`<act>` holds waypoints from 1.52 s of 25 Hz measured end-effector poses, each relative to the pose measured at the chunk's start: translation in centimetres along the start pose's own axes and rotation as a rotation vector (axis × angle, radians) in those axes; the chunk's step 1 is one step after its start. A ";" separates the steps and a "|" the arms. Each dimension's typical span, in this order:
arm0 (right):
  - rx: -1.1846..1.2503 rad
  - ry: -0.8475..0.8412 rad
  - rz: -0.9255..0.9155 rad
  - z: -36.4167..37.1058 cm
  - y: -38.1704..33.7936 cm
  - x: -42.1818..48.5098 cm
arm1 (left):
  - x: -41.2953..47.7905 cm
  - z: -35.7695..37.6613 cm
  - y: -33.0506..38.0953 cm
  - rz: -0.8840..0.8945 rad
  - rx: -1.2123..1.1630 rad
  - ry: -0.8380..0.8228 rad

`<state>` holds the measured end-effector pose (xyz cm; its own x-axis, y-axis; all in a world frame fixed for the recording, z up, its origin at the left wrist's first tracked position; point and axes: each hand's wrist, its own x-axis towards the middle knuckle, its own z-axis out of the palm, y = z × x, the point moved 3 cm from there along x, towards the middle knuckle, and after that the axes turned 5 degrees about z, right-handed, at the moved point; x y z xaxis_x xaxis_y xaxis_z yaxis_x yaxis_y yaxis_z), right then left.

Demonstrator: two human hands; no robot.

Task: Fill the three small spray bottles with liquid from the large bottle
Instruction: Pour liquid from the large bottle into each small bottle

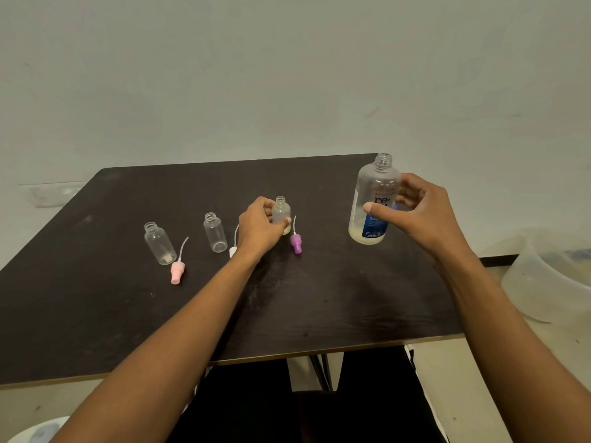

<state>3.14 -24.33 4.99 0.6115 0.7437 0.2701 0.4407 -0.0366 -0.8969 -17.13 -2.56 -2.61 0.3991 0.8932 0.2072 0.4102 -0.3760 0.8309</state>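
A large uncapped bottle (372, 203) with a blue label stands upright on the dark table (319, 298), a little pale liquid at its bottom. My right hand (419, 212) curls around it, thumb on the front. My left hand (260, 227) grips a small uncapped spray bottle (281, 211) standing on the table, with pale liquid low inside. Two more small clear bottles, one (215, 232) in the middle and one (159, 243) at the left, stand open.
Three spray heads with dip tubes lie on the table: pink (177, 271), white (233, 251) partly behind my left wrist, purple (295, 243). A translucent plastic tub (543, 282) sits on the floor at right. A wall rises behind the table.
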 end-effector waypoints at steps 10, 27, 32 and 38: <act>-0.032 0.010 -0.002 0.5 0.3 -0.4 | -2.3 -2.3 1.4 0.180 -0.001 0.044; -0.008 -0.026 -0.054 2.6 -1.5 -1.3 | -4.0 -11.1 -5.6 0.009 0.085 0.190; -0.029 -0.017 -0.051 2.7 -1.3 -1.3 | -3.7 -10.9 -5.7 -0.014 0.081 0.199; -0.013 -0.037 -0.041 3.2 -1.2 -1.3 | -3.6 -11.2 -5.2 -0.012 0.044 0.197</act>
<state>-0.29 -23.17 4.64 0.5682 0.7688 0.2935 0.4733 -0.0136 -0.8808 -29.87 -1.00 -1.93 0.2281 0.9269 0.2981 0.4514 -0.3720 0.8111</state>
